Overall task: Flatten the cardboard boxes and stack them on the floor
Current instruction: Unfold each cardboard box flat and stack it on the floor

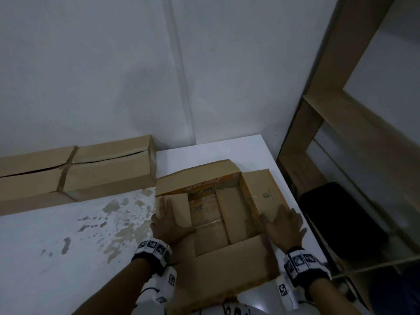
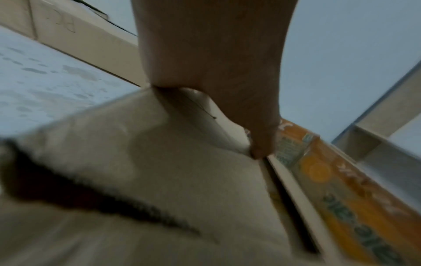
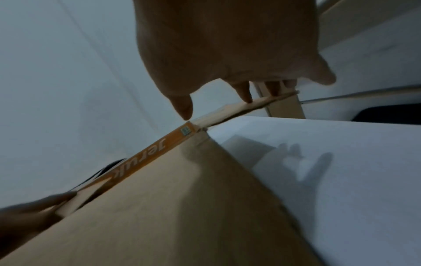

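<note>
An open brown cardboard box [image 1: 211,226] with orange print stands on the white table [image 1: 56,242], its flaps spread outward. My left hand [image 1: 169,221] lies with straight fingers on the box's left flap, which leans inward over the opening. In the left wrist view the thumb of that hand [image 2: 212,63] touches the flap's fold on the box [image 2: 182,180]. My right hand [image 1: 284,223] rests flat, fingers spread, on the right flap. The right wrist view shows this hand [image 3: 227,45] with straight fingertips on the flap's edge above the box [image 3: 182,207].
Two large closed cardboard boxes [image 1: 75,171] stand side by side at the back left against the wall. A wooden shelf frame [image 1: 341,110] rises on the right, with a black object [image 1: 336,212] beside the table edge. The tabletop has peeled patches [image 1: 113,214].
</note>
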The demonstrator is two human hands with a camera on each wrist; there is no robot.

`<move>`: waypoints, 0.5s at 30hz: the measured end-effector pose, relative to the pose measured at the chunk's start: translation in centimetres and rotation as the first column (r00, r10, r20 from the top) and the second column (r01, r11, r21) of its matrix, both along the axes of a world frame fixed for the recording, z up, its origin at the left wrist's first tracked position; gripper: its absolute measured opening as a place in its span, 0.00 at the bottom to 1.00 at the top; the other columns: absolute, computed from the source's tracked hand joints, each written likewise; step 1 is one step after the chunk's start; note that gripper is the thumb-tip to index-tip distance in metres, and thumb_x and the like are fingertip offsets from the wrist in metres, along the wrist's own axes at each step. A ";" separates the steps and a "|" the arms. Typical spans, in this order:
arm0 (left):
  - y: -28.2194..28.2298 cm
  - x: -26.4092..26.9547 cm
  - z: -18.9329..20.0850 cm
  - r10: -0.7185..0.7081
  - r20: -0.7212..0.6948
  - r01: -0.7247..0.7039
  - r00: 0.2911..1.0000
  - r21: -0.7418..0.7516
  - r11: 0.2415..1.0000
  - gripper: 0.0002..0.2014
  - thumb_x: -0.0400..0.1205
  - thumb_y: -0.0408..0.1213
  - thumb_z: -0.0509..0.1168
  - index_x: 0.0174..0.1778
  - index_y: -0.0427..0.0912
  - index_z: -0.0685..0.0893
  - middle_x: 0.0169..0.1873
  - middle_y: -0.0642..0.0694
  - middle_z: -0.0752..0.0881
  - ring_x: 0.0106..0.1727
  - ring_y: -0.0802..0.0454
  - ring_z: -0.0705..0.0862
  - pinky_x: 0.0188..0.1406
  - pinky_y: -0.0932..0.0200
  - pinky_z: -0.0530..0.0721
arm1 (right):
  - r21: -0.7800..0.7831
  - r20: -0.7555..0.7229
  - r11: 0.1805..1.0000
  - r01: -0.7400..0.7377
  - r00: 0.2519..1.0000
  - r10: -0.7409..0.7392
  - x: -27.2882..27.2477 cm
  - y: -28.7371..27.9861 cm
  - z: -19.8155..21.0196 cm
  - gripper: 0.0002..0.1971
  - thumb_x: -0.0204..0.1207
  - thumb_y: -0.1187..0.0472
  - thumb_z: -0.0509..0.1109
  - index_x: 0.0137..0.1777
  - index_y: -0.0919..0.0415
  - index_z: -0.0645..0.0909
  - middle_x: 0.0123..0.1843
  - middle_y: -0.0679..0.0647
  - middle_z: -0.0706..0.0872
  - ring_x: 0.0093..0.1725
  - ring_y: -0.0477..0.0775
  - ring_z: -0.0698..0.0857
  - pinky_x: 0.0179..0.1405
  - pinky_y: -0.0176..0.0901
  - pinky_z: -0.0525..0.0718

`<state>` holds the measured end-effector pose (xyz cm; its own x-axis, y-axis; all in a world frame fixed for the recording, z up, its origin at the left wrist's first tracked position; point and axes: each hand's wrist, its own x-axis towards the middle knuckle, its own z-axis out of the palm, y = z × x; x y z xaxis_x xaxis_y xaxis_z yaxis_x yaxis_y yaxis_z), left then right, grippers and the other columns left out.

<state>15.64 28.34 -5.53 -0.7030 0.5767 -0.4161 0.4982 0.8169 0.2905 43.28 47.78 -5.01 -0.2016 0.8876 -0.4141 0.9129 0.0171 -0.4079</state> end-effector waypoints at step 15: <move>-11.5 -5.8 3.7 0.408 0.048 -0.408 0.912 0.220 0.886 0.32 0.84 0.43 0.66 0.81 0.33 0.64 0.76 0.32 0.70 0.75 0.31 0.71 0.72 0.39 0.71 | 0.057 0.114 0.959 -0.279 0.956 0.271 -4.2 -2.4 -2.1 0.18 0.85 0.58 0.58 0.73 0.63 0.72 0.64 0.64 0.83 0.60 0.63 0.84 0.59 0.50 0.82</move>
